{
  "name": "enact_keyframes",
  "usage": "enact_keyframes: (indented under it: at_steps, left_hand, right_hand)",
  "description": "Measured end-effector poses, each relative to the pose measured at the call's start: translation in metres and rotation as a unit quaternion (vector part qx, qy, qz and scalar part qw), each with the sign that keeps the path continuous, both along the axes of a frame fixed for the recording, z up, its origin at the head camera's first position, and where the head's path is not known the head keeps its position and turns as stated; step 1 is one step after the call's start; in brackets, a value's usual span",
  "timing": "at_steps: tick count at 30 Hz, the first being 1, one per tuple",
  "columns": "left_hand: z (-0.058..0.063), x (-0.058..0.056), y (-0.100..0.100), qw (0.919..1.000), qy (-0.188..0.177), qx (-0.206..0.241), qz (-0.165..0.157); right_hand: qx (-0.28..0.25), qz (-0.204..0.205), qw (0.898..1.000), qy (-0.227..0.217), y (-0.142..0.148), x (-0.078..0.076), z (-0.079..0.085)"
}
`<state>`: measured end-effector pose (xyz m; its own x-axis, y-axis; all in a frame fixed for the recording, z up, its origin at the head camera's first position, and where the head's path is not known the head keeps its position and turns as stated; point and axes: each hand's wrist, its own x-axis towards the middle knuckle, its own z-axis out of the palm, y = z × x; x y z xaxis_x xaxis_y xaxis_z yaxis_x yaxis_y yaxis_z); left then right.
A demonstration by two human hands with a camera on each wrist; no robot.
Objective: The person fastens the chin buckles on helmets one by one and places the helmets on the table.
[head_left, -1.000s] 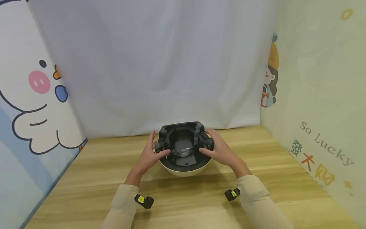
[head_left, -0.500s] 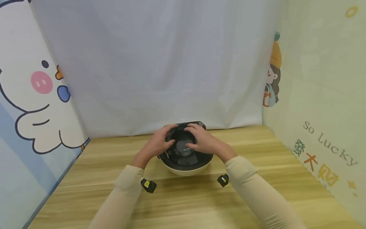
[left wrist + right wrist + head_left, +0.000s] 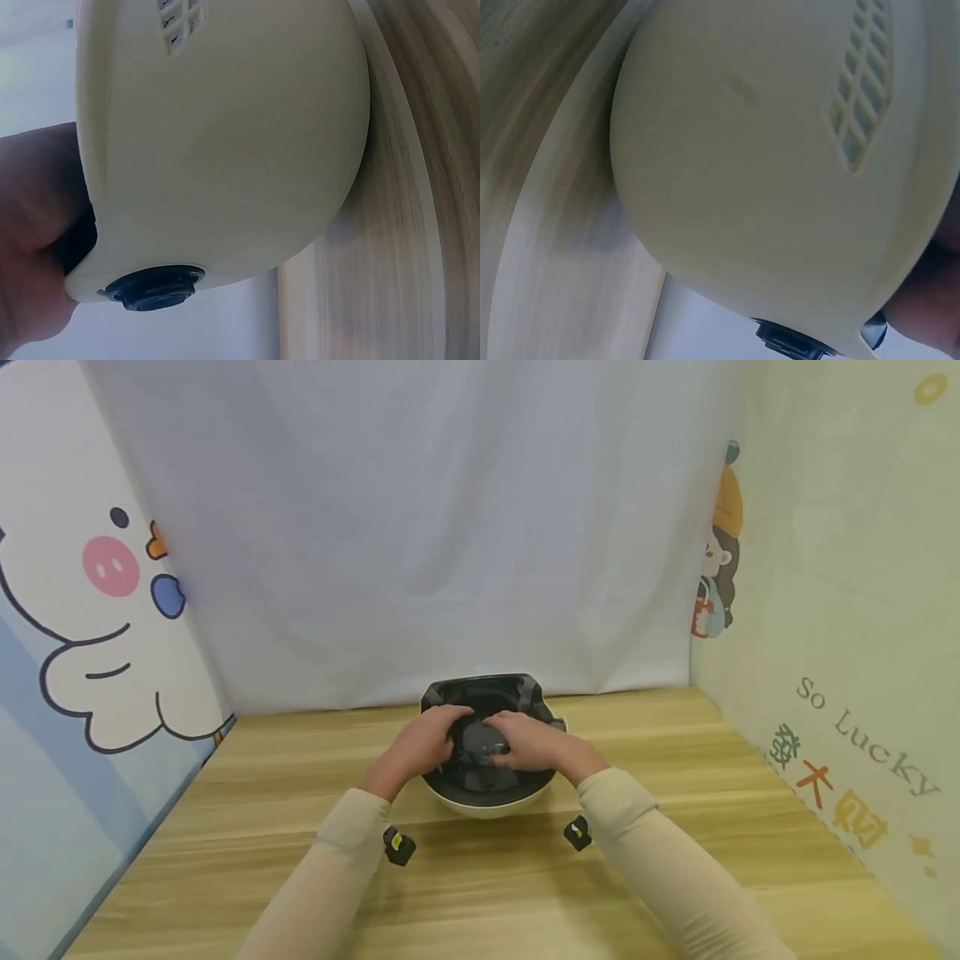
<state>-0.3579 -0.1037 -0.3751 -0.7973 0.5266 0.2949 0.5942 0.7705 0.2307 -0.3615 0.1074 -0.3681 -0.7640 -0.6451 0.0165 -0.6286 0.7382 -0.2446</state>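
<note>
A cream helmet [image 3: 486, 811] with a black inside lies on its crown at the far side of the table, its opening facing up. My left hand [image 3: 422, 742] reaches over its left rim, the fingers straight and apart from the thumb. From the opposite rim my right hand [image 3: 542, 745] reaches in the same way. Fingertips of both hands point into the helmet, and I see nothing pinched between them. Dark straps [image 3: 528, 692] show at the back of the opening. In the left wrist view a black round fitting [image 3: 155, 286] sticks out from the shell.
The wooden table [image 3: 480, 893] carries the helmet near its back edge, close to a white curtain [image 3: 420, 527]. Printed panels stand at the left [image 3: 105, 635] and right [image 3: 825, 568]. A small black camera [image 3: 399, 846] sits at the left wrist, another [image 3: 577, 833] at the right.
Both hands have come inward from the helmet's side rims to over its opening, then dipped slightly lower. The helmet has stayed in about the same place.
</note>
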Motion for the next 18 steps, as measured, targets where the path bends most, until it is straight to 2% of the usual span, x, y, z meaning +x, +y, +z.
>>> enact_keyframes:
  at_steps: [7,15,18]
  left_hand:
    - [0.0053,0.0016,0.0055,0.9979,0.015,-0.063,-0.001]
    - [0.0057,0.0055,0.0097,0.9902,0.004,-0.131,0.048]
    - [0.0032,0.005,0.0107,0.9877,0.021,-0.145,0.057]
  right_hand:
    - [0.074,-0.019,0.997,0.013,-0.0039,0.0003,-0.0003]
    - [0.116,-0.038,0.993,0.001,-0.0097,0.0021,-0.0042]
    - [0.123,-0.039,0.992,0.009,-0.0102,0.0024,-0.0062]
